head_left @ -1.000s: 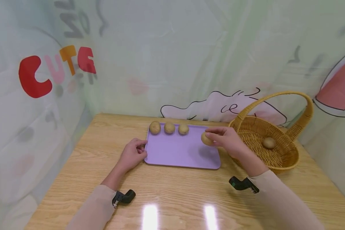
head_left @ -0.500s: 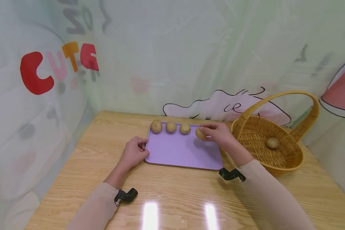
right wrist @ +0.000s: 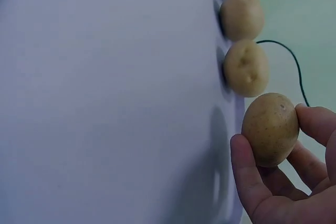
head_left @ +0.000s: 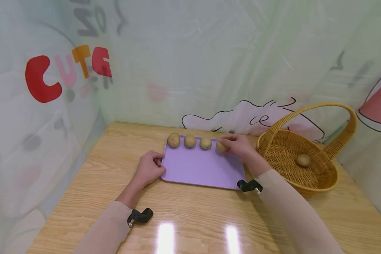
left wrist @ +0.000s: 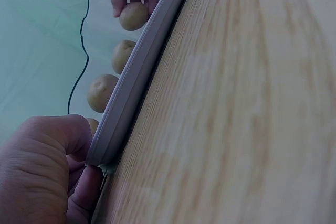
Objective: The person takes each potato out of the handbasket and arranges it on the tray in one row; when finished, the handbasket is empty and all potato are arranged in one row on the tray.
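A purple tray (head_left: 200,167) lies on the table. My left hand (head_left: 148,168) pinches its left edge between thumb and fingers, as the left wrist view also shows at the tray rim (left wrist: 126,93). In my right hand (head_left: 241,148) is a potato (right wrist: 270,129), held by the fingertips over the tray's back right. Whether it touches the tray I cannot tell. Left of it, three potatoes stand in a row along the back edge: a near one (head_left: 205,143), a middle one (head_left: 190,140) and a far left one (head_left: 173,140).
To the right of the tray stands a wicker basket (head_left: 277,151) with a tall arched handle (head_left: 324,104). One potato (head_left: 303,160) lies inside it. A printed curtain (head_left: 177,63) hangs close behind the wooden table (head_left: 190,208).
My right hand has moved left and lowered the potato toward the row's right end. The left hand stays at the tray edge. The head view has shifted slightly.
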Action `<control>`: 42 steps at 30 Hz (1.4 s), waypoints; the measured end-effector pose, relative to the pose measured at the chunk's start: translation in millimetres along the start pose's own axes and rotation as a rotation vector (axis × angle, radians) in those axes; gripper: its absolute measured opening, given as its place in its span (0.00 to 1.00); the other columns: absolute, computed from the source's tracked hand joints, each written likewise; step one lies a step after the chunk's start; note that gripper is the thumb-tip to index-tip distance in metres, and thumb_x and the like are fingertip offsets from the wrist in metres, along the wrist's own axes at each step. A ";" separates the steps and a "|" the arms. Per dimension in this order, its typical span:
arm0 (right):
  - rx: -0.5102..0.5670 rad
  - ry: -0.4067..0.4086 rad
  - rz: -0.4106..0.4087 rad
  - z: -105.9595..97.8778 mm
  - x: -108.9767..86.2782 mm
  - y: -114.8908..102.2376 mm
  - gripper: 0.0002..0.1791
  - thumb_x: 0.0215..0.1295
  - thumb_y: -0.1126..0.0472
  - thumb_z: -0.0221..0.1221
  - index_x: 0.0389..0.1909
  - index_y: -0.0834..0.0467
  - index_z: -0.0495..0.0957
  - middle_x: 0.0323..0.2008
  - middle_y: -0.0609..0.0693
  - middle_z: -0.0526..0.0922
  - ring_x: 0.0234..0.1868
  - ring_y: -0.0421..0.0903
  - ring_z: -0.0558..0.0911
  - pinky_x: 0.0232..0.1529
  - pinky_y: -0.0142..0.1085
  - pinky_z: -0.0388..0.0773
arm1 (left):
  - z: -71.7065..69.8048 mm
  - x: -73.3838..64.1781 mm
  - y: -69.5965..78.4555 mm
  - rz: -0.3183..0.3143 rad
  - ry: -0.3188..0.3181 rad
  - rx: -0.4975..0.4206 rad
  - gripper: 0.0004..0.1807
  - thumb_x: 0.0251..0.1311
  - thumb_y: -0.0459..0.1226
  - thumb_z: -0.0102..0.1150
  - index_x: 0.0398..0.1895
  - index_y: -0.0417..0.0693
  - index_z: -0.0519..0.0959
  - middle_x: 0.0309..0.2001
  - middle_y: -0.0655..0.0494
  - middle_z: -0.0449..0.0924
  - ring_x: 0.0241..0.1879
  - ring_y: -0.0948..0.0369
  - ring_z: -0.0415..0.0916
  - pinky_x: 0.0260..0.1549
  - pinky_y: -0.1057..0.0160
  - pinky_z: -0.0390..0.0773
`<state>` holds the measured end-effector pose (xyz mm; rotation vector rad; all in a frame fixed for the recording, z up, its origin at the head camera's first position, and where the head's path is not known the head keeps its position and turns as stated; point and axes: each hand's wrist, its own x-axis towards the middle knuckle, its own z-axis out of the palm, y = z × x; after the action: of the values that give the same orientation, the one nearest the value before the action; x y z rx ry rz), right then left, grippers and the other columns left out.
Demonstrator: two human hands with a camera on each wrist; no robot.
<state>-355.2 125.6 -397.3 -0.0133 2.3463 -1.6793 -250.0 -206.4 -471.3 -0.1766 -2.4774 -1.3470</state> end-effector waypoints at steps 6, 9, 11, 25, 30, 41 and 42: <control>-0.050 0.014 0.010 0.7 11.1 6.6 0.22 0.67 0.60 0.60 0.58 0.69 0.74 0.55 0.62 0.73 0.47 0.51 0.77 0.49 0.45 0.79 | 0.5 -0.4 -1.3 0.007 0.005 -0.006 0.21 0.34 0.26 0.62 0.40 0.36 0.83 0.25 0.53 0.74 0.26 0.60 0.72 0.27 0.66 0.72; -0.098 0.019 0.006 1.7 15.2 7.2 0.23 0.67 0.59 0.60 0.58 0.68 0.74 0.56 0.62 0.73 0.48 0.51 0.76 0.48 0.43 0.80 | 1.0 0.2 -2.4 0.010 0.008 0.000 0.21 0.35 0.27 0.62 0.40 0.36 0.84 0.25 0.54 0.73 0.26 0.61 0.72 0.27 0.66 0.72; -0.124 0.027 -0.003 2.7 17.5 7.9 0.23 0.67 0.59 0.60 0.58 0.68 0.75 0.56 0.62 0.73 0.48 0.51 0.76 0.47 0.42 0.80 | 1.3 0.5 -2.3 0.003 0.001 -0.004 0.21 0.35 0.27 0.62 0.40 0.36 0.84 0.25 0.54 0.73 0.27 0.61 0.72 0.27 0.66 0.73; -0.358 0.101 -0.161 13.0 23.7 16.6 0.20 0.65 0.54 0.62 0.53 0.62 0.81 0.45 0.57 0.82 0.33 0.45 0.79 0.31 0.33 0.77 | 0.3 0.2 0.6 -0.026 -0.022 0.000 0.20 0.37 0.27 0.61 0.40 0.37 0.84 0.27 0.54 0.73 0.27 0.61 0.72 0.28 0.66 0.73; -0.366 0.107 -0.124 10.5 22.1 14.9 0.20 0.66 0.52 0.62 0.54 0.59 0.80 0.47 0.56 0.80 0.35 0.46 0.78 0.33 0.35 0.76 | 1.3 1.0 -1.5 -0.022 -0.018 0.012 0.20 0.37 0.27 0.61 0.40 0.37 0.84 0.27 0.54 0.72 0.27 0.62 0.72 0.28 0.66 0.73; -0.353 0.126 -0.116 3.5 14.1 13.7 0.20 0.66 0.50 0.59 0.54 0.58 0.80 0.47 0.56 0.81 0.40 0.49 0.79 0.35 0.37 0.77 | 1.6 0.5 -2.0 -0.011 -0.012 0.001 0.20 0.37 0.26 0.61 0.40 0.37 0.84 0.27 0.54 0.73 0.27 0.61 0.72 0.27 0.66 0.73; -0.357 0.130 -0.114 3.0 12.9 13.4 0.20 0.66 0.50 0.59 0.54 0.57 0.80 0.46 0.55 0.81 0.39 0.49 0.78 0.34 0.37 0.77 | 1.4 0.5 -2.1 -0.011 -0.012 -0.001 0.20 0.37 0.26 0.61 0.40 0.36 0.84 0.27 0.54 0.73 0.27 0.61 0.72 0.28 0.67 0.73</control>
<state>-365.2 125.3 -413.2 -0.1089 2.7616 -1.3195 -251.2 -206.4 -473.5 -0.1726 -2.4914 -1.3548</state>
